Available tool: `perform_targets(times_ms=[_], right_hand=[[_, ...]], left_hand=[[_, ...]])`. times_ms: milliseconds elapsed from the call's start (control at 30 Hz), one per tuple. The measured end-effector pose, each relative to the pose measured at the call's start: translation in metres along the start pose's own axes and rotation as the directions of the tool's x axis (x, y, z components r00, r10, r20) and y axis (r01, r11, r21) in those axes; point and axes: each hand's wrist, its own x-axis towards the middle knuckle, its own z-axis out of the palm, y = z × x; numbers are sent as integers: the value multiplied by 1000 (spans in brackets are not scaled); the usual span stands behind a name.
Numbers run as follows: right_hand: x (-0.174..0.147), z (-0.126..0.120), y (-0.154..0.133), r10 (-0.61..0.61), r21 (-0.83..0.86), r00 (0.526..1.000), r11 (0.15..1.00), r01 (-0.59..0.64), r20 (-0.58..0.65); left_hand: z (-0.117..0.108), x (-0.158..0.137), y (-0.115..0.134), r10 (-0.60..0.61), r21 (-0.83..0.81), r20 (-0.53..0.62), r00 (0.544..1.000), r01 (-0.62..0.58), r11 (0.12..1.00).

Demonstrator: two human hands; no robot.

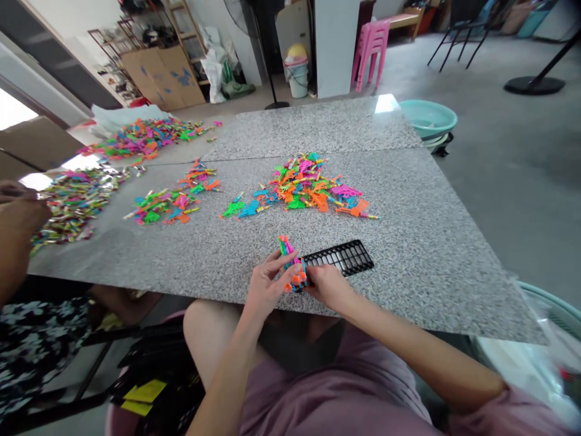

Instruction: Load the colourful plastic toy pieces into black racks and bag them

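1. Two bare hands meet at the near edge of a speckled grey table (408,254)
2. The left hand (265,281) grasps a bunch of plastic toys (297,280), thumb and fingers about its side; orange, pink, green and blue show
3. The right hand (331,289), fingers bent, is against the right side of that bunch, at the near end of a black slotted rack (349,257); whether it grips rack or toy cannot be told
4. The rack lies aslant on the table, reaching rightward from the hands
5. Beyond them spreads a large pile of toys (304,184), many pistol-shaped, some with striped tubes; any print there is too small to read
6. Two smaller heaps (157,206) lie left of it
7. At far left, a co-worker's hand (20,212) is beside shiny wrapped tubes (82,200), too blurred for lettering to be made out
8. Below the table, a yellow sheet (145,393) rests on black plastic, any writing on it unreadable
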Motion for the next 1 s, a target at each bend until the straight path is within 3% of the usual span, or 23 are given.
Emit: perform_targets(times_ms=[167, 300, 333, 367, 433, 467, 500, 600, 700, 767, 900, 1000], right_hand=[[-8, 2, -16, -9, -31, 1000, 999, 9, 7], [-4, -22, 20, -81, 56, 996, 995, 84, -43], [0, -36, 39, -47, 52, 994, 997, 52, -97], [5, -53, 61, 52, 1, 975, 999, -53, -216], [16, -87, 106, 286, -99, 874, 932, -349, -394], [22, -102, 125, 335, -141, 865, 901, -410, -372], [27, -114, 142, 337, -172, 894, 902, -397, -297], [31, -128, 167, 257, -193, 965, 946, -261, -45], [20, -118, 164, 164, -42, 984, 986, -161, 74], [10, -105, 152, 148, 146, 987, 977, -156, 61], [9, -74, 109, 121, 485, 993, 869, -104, -5], [27, -52, 69, -10, 537, 1000, 843, 9, -1]], left_hand=[[6, 6, -2, -44, -14, -130, 991, 42, 999], [3, 10, -3, -86, -27, -93, 992, 84, 996], [1, 11, -3, -87, -23, -86, 992, 86, 996], [1, 11, -3, -84, -16, -83, 993, 83, 996], [0, 12, -2, -78, -5, -73, 994, 77, 997], [-1, 12, -2, -76, -1, -69, 995, 76, 997], [-1, 12, -3, -75, 1, -69, 995, 75, 997], [-4, 15, -4, -82, -25, -63, 995, 81, 996], [-8, 16, -5, -101, -34, -41, 994, 100, 994], [-9, 16, -4, -114, -29, -22, 993, 114, 993], [-9, 16, -1, -121, -15, -5, 993, 121, 993], [-7, 15, 3, -130, 2, -35, 991, 131, 991]])
